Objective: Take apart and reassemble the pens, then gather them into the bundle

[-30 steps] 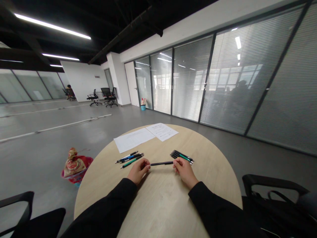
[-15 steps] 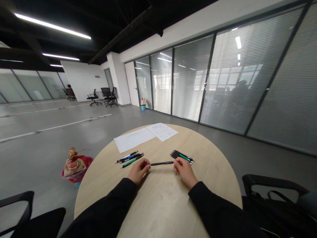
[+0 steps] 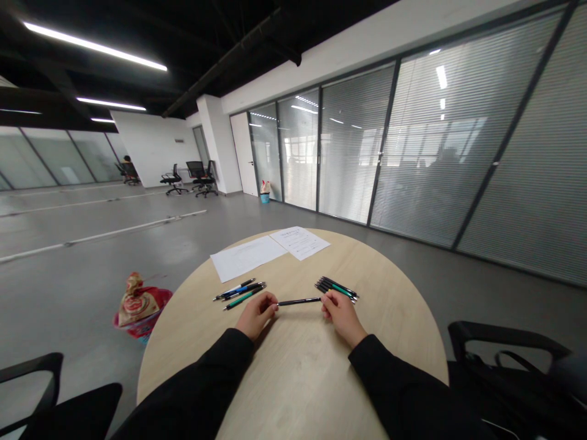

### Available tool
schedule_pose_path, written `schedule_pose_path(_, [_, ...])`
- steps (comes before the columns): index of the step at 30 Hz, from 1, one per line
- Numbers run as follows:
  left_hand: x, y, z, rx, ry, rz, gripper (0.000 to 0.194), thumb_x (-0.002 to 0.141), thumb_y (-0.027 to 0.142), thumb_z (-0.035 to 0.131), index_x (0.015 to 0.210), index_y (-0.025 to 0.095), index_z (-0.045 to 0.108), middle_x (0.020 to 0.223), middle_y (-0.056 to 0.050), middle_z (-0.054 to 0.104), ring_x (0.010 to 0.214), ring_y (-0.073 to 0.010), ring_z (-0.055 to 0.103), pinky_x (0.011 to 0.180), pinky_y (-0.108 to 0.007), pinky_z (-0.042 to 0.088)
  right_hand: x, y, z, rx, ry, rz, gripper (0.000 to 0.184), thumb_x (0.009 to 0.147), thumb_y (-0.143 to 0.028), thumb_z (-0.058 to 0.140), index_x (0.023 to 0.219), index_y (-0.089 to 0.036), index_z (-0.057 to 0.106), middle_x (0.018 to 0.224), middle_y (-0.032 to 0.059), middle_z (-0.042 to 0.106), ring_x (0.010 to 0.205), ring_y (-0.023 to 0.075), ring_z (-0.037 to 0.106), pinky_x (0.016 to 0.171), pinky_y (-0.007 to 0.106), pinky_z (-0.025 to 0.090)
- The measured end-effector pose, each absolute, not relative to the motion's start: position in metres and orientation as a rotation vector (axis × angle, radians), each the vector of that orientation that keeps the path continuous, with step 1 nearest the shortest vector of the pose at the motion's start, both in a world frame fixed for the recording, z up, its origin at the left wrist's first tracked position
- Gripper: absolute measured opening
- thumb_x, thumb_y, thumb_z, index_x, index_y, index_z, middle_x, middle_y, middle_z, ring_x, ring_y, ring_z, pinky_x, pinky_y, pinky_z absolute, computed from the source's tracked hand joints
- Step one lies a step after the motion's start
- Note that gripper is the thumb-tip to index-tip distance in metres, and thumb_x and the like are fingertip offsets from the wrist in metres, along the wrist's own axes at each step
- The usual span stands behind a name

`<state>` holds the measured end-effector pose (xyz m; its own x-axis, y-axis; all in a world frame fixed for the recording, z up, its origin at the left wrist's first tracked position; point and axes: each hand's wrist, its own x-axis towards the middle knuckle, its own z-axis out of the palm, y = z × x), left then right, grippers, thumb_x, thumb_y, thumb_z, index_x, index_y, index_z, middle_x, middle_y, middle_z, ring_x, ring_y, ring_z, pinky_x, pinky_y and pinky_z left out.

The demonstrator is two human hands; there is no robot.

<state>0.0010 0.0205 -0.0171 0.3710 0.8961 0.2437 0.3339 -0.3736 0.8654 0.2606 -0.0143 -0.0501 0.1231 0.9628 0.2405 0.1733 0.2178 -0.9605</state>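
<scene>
A black pen point(image 3: 299, 302) lies crosswise between my hands, one end in each. My left hand point(image 3: 257, 315) is closed with its fingertips on the left end. My right hand point(image 3: 342, 315) pinches the right end, and its fingers hide that tip. Just beyond my left hand is a loose group of several pens, among them a green and black pen point(image 3: 244, 297) and a blue one point(image 3: 241, 292). Past my right hand lies a tighter row of several mostly black pens point(image 3: 337, 286), with green on some.
Two printed sheets, a left sheet point(image 3: 247, 258) and a right sheet point(image 3: 302, 243), lie at the far side of the round wooden table point(image 3: 293, 379). A bin with a red bag point(image 3: 142, 305) stands on the floor at left. Black chairs flank me, including a right armrest point(image 3: 509, 336).
</scene>
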Motion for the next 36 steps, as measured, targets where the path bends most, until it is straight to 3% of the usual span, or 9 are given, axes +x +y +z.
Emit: schedule_pose_path(36, [0.0000,0.0200,-0.0159,1.917,1.054,0.979,0.020,0.081,0.036,0.062,0.083,0.017,0.057,0.068,0.001,0.057,0.061,-0.0135,0.051,0.058,-0.024,0.038,0.2606,-0.0177,-0.0442,-1.229,-1.333,0.827,0.038,0.086,-0.052,0.052,0.069,-0.019,0.054,0.058,-0.0011,0.057,0.048,0.0111,0.051,0.047,0.022,0.039])
